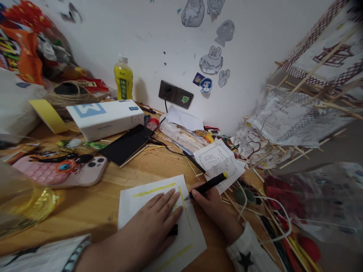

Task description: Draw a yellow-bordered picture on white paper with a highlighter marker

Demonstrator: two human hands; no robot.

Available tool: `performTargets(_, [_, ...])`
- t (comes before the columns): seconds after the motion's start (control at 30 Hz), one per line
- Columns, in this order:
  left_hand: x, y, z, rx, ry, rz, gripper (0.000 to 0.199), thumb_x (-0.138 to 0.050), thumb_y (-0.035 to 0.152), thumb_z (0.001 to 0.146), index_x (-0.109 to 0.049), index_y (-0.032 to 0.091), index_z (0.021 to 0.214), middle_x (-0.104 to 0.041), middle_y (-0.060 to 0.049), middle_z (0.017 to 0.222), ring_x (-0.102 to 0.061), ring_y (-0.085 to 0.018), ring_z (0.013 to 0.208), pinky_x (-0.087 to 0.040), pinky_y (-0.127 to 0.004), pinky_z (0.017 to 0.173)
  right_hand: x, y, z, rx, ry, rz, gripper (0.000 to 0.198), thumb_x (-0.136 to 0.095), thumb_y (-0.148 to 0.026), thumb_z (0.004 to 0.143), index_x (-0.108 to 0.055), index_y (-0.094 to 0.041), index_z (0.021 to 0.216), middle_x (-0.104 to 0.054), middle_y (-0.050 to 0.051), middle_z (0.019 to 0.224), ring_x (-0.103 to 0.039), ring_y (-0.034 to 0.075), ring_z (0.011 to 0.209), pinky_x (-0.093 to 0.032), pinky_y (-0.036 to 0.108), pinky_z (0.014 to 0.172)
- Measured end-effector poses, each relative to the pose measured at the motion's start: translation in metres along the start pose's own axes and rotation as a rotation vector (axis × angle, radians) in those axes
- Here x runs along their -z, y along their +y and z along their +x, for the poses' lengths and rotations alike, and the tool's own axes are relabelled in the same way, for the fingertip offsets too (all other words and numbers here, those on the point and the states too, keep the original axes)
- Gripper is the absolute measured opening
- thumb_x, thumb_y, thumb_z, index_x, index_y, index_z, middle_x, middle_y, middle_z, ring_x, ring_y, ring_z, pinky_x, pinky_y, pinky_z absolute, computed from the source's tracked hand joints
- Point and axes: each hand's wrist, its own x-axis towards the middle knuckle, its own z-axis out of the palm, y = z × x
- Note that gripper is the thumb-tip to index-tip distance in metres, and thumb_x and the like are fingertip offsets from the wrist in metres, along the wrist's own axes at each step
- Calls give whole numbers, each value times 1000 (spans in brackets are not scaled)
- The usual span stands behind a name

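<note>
A white sheet of paper (127, 211) lies on the wooden table, with yellow lines drawn near its edges. My left hand (153, 223) rests flat on it, fingers stretched out. Partly under that palm a small black piece (173, 229) shows, perhaps a marker cap; most of it is hidden. My right hand (211, 200) grips a black marker (211, 184) with a yellow end. The marker's tip is at the paper's right side, close to the yellow line there.
Beyond the paper lie a black phone (129, 143), a white box (106, 119) and a pink-cased phone (90, 170). A yellow bottle (123, 79) stands by the wall. Right of my hand are a drawn sheet (217, 160), thin sticks, a white cable and paper-covered stick frames (289, 113).
</note>
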Motion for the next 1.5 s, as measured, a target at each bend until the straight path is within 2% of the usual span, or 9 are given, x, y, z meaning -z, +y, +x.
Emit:
performTargets(0.1, [2, 1, 1, 15, -36, 10, 54, -63, 25, 82, -53, 17, 134, -38, -19, 147, -39, -35, 133, -39, -50, 105, 1, 1, 0, 17, -5, -29, 25, -63, -44, 77, -67, -19, 75, -67, 3, 67, -62, 18, 62, -51, 29, 59])
performTargets(0.4, [-5, -3, -2, -9, 18, -61, 54, -60, 21, 83, -50, 17, 136, -33, -19, 149, -34, -35, 136, -35, -51, 108, 2, 4, 1, 23, -26, -64, 26, -61, -45, 79, -67, -19, 74, -66, 2, 67, -61, 18, 63, -49, 29, 60])
performTargets(0.63, [4, 2, 1, 9, -23, -20, 54, -63, 21, 81, -54, 15, 133, -37, -22, 146, -39, -38, 132, -40, -52, 104, 2, 3, 1, 11, -19, -28, 22, -63, -41, 77, -65, -19, 71, -65, 2, 65, -61, 18, 62, -50, 29, 60])
performTargets(0.83, [-3, -5, -1, -1, 49, 50, 53, -62, 23, 81, -54, 15, 133, -41, -21, 144, -43, -37, 130, -41, -51, 103, 2, 4, 1, 29, 30, -3, 25, -63, -44, 77, -65, -19, 72, -65, 2, 66, -60, 17, 61, -49, 28, 58])
performTargets(1.03, [-11, -11, -3, 11, 192, 61, 48, -59, 27, 86, -53, 20, 133, -42, -18, 146, -43, -36, 131, -39, -51, 103, 1, 3, -1, 29, 27, 5, 27, -65, -45, 77, -67, -18, 77, -67, 3, 70, -61, 17, 63, -51, 30, 61])
performTargets(1.27, [-8, -9, -3, 19, 156, 56, 48, -61, 26, 84, -55, 19, 131, -43, -19, 145, -44, -37, 131, -41, -51, 102, 2, 0, 0, 83, -17, -68, 24, -64, -44, 80, -70, -21, 80, -72, 5, 79, -65, 21, 76, -52, 35, 73])
performTargets(1.5, [-10, -9, -2, 30, 145, 58, 48, -61, 23, 82, -56, 18, 130, -44, -20, 143, -44, -39, 130, -40, -53, 101, 2, 1, 0, 54, -29, -73, 27, -63, -46, 80, -69, -20, 79, -70, 4, 74, -63, 20, 70, -52, 31, 67])
